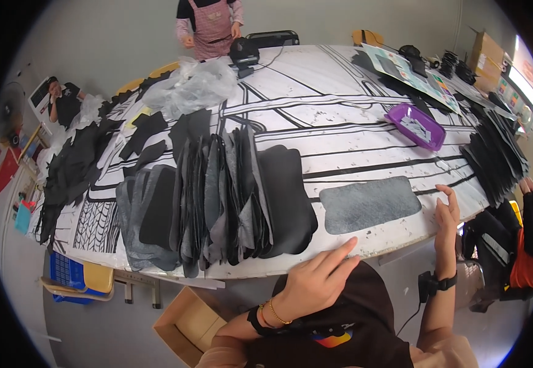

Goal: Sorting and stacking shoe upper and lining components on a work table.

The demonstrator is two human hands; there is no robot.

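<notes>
A single grey piece with a mottled surface and rounded corners point(370, 205), like the back of a leather cut-out, lies flat near the table's front edge. My left hand point(318, 277) hovers just in front of its near left corner, fingers stretched out and nothing held. Beyond the piece's right end is my right hand point(447, 216), raised at the table edge with its fingers apart and empty. To the left of the grey piece a row of black leather-like pieces point(217, 196) stands on edge, tightly packed. Smooth black pieces point(285, 199) lean at that row's right end.
A purple basket point(435, 136) with small white slips sits on the large printed table point(340, 147). More black pieces point(76, 162) are heaped left; a dark stack point(493, 156) stands right. Clear plastic bags point(190, 89) lie farther back. An open cardboard box point(196, 328) is below the edge. Other people stand around.
</notes>
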